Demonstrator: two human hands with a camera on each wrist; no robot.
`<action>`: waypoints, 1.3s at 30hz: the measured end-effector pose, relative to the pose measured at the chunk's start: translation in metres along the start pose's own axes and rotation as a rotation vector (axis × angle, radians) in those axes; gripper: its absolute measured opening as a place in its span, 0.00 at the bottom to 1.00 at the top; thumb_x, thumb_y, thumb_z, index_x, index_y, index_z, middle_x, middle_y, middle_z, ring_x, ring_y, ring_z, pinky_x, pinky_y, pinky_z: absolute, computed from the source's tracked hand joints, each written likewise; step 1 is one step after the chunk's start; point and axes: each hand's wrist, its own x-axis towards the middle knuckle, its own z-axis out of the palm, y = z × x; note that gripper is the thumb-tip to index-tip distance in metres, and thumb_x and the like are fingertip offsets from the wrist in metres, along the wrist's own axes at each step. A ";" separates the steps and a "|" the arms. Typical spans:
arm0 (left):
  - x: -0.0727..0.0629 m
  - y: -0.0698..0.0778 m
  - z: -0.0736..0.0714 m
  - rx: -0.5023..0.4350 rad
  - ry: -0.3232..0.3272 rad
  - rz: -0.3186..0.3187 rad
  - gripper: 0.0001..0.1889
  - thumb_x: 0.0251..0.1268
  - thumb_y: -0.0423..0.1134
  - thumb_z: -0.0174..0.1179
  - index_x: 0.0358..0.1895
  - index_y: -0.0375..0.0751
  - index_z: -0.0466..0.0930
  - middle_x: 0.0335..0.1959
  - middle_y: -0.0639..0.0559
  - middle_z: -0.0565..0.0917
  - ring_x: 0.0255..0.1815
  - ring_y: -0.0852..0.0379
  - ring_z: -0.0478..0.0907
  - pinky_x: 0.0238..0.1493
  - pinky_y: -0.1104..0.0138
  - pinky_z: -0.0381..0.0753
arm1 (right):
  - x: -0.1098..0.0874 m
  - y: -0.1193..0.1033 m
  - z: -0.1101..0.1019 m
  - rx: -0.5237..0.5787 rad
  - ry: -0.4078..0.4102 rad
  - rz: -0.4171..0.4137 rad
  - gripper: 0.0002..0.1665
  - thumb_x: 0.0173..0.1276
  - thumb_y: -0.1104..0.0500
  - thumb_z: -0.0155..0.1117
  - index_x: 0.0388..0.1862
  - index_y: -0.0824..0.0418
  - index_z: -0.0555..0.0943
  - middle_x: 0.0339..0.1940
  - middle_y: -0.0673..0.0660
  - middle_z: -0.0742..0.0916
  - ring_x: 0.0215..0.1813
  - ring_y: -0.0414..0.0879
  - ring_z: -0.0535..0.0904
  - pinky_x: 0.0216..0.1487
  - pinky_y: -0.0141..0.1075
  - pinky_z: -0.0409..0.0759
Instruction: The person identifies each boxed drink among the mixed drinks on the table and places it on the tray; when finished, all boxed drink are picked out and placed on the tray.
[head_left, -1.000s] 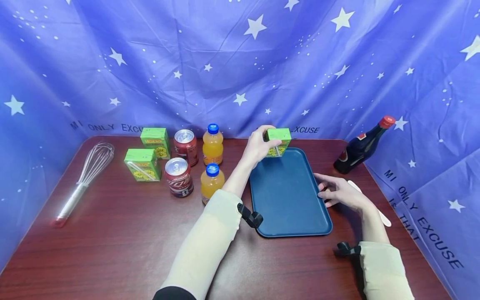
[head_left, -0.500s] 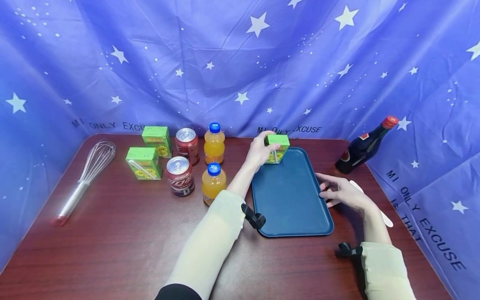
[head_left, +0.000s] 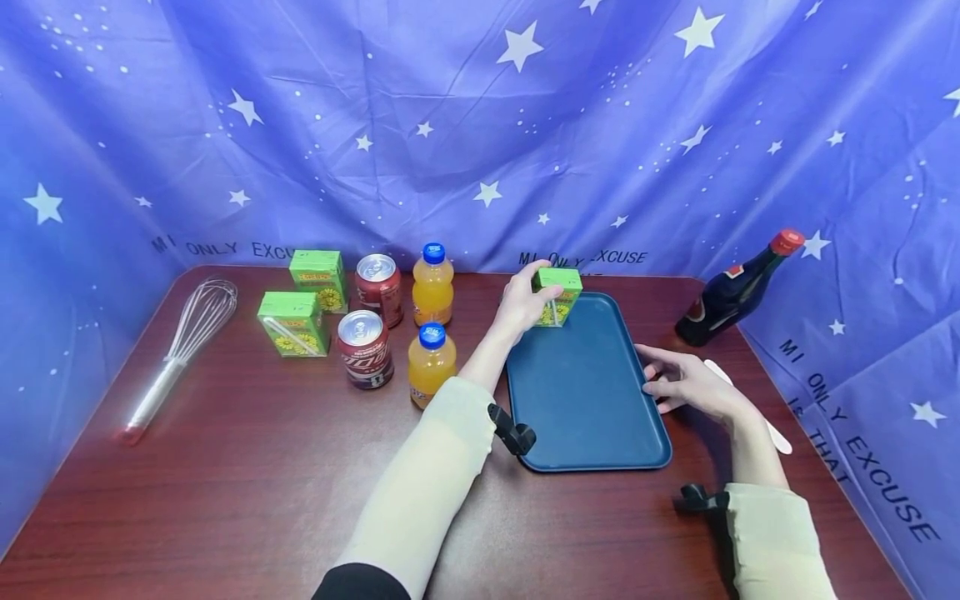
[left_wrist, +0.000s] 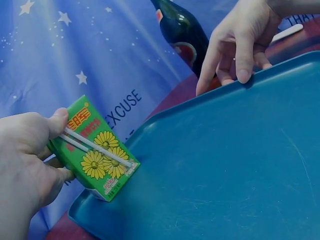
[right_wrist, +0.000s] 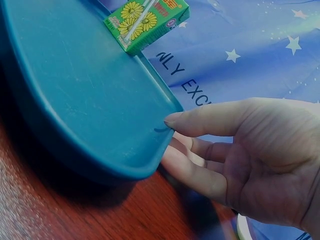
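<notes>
My left hand (head_left: 519,307) grips a green drink carton (head_left: 564,286) with yellow flowers on it, thumb on one side and fingers on the other. The carton stands at the far left corner of a dark blue tray (head_left: 588,400). In the left wrist view the carton (left_wrist: 102,150) has a wrapped straw on its front, and its lower end is right at the tray's surface. My right hand (head_left: 693,385) holds the tray's right edge. In the right wrist view its thumb lies on the rim and the other fingers curl below the edge.
Two more green cartons (head_left: 294,325), two red cans (head_left: 365,350) and two orange juice bottles (head_left: 432,362) stand left of the tray. A whisk (head_left: 180,354) lies at the far left. A dark bottle with a red cap (head_left: 731,296) and a white utensil (head_left: 780,437) are at the right.
My left hand has brought the carton slightly down and nearer, onto the tray's far left corner, then held nearly still. The right hand stays on the tray's edge.
</notes>
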 end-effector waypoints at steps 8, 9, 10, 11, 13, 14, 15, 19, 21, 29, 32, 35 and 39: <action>0.000 0.000 0.001 0.014 -0.004 -0.017 0.32 0.75 0.42 0.61 0.79 0.54 0.64 0.81 0.51 0.66 0.83 0.50 0.59 0.80 0.52 0.64 | -0.002 -0.001 0.000 -0.012 0.008 0.004 0.43 0.74 0.63 0.65 0.82 0.65 0.57 0.48 0.63 0.77 0.37 0.39 0.84 0.38 0.44 0.91; 0.000 0.000 0.002 0.018 0.001 -0.019 0.32 0.75 0.42 0.62 0.79 0.55 0.64 0.81 0.51 0.67 0.83 0.50 0.59 0.81 0.52 0.64 | -0.002 -0.001 0.000 -0.012 0.009 0.003 0.43 0.74 0.63 0.65 0.82 0.65 0.57 0.48 0.63 0.77 0.38 0.39 0.84 0.38 0.44 0.91; 0.000 0.000 0.002 0.022 0.005 -0.021 0.32 0.75 0.42 0.62 0.79 0.55 0.64 0.81 0.51 0.66 0.83 0.50 0.59 0.81 0.52 0.64 | -0.002 -0.001 0.000 -0.012 0.009 0.002 0.43 0.74 0.63 0.65 0.82 0.64 0.57 0.48 0.63 0.77 0.38 0.39 0.84 0.38 0.44 0.91; 0.000 0.000 0.002 0.025 0.008 -0.023 0.32 0.75 0.42 0.62 0.79 0.55 0.64 0.81 0.51 0.66 0.83 0.49 0.59 0.81 0.52 0.63 | -0.002 -0.001 0.000 -0.011 0.009 0.002 0.43 0.74 0.62 0.65 0.82 0.64 0.57 0.48 0.63 0.77 0.38 0.39 0.85 0.38 0.44 0.91; 0.000 0.000 0.002 0.034 0.013 -0.026 0.33 0.75 0.43 0.62 0.79 0.56 0.64 0.81 0.52 0.66 0.83 0.49 0.59 0.81 0.52 0.63 | -0.002 -0.001 -0.001 -0.009 0.010 -0.001 0.43 0.74 0.62 0.65 0.82 0.64 0.57 0.48 0.63 0.77 0.38 0.39 0.85 0.38 0.44 0.91; 0.001 0.001 0.003 0.037 0.015 -0.027 0.33 0.75 0.43 0.62 0.79 0.56 0.64 0.81 0.51 0.66 0.83 0.49 0.59 0.81 0.52 0.63 | -0.002 -0.001 -0.001 -0.007 0.010 -0.002 0.43 0.74 0.62 0.65 0.82 0.64 0.57 0.48 0.63 0.77 0.38 0.39 0.85 0.38 0.44 0.91; 0.001 0.001 0.003 0.040 0.018 -0.029 0.33 0.74 0.43 0.63 0.79 0.56 0.64 0.81 0.52 0.66 0.83 0.49 0.59 0.81 0.52 0.63 | -0.002 0.000 -0.001 -0.006 0.010 -0.003 0.43 0.74 0.62 0.65 0.82 0.64 0.57 0.48 0.63 0.77 0.38 0.39 0.85 0.38 0.44 0.91; 0.001 0.000 0.003 0.048 0.018 -0.026 0.33 0.75 0.44 0.62 0.79 0.56 0.64 0.81 0.51 0.65 0.83 0.49 0.59 0.81 0.52 0.63 | -0.002 0.000 0.000 -0.007 0.008 -0.006 0.43 0.74 0.62 0.65 0.82 0.65 0.57 0.48 0.63 0.77 0.38 0.39 0.85 0.37 0.44 0.91; 0.001 0.000 0.004 0.045 0.018 -0.024 0.32 0.75 0.44 0.62 0.79 0.56 0.64 0.81 0.50 0.65 0.83 0.48 0.59 0.81 0.52 0.63 | -0.002 -0.001 0.000 -0.008 0.007 -0.007 0.43 0.74 0.62 0.65 0.82 0.65 0.57 0.48 0.63 0.77 0.38 0.39 0.85 0.37 0.44 0.91; -0.001 -0.001 0.002 0.008 0.004 -0.023 0.34 0.75 0.44 0.62 0.81 0.57 0.60 0.83 0.51 0.62 0.84 0.48 0.56 0.81 0.49 0.62 | -0.002 -0.001 0.000 -0.007 0.003 -0.002 0.43 0.74 0.63 0.65 0.82 0.65 0.57 0.48 0.63 0.77 0.38 0.39 0.84 0.38 0.43 0.91; -0.002 -0.002 0.001 -0.006 0.001 -0.022 0.36 0.74 0.45 0.62 0.81 0.57 0.59 0.83 0.51 0.61 0.84 0.47 0.56 0.81 0.47 0.62 | -0.002 -0.001 0.000 -0.007 0.001 -0.002 0.43 0.74 0.63 0.64 0.82 0.65 0.57 0.48 0.63 0.77 0.38 0.39 0.84 0.37 0.43 0.91; -0.004 0.000 -0.001 0.008 0.005 -0.008 0.37 0.73 0.46 0.62 0.82 0.56 0.58 0.83 0.50 0.60 0.84 0.45 0.56 0.80 0.45 0.62 | -0.001 -0.002 0.000 -0.006 -0.002 -0.002 0.43 0.74 0.63 0.64 0.82 0.65 0.56 0.48 0.63 0.77 0.38 0.39 0.84 0.37 0.43 0.91; -0.007 0.006 -0.004 0.036 0.008 0.045 0.37 0.73 0.46 0.62 0.81 0.56 0.58 0.82 0.49 0.63 0.83 0.45 0.59 0.79 0.44 0.64 | -0.001 -0.002 0.000 -0.004 -0.004 -0.004 0.43 0.74 0.63 0.64 0.82 0.66 0.56 0.48 0.63 0.77 0.38 0.39 0.84 0.38 0.44 0.91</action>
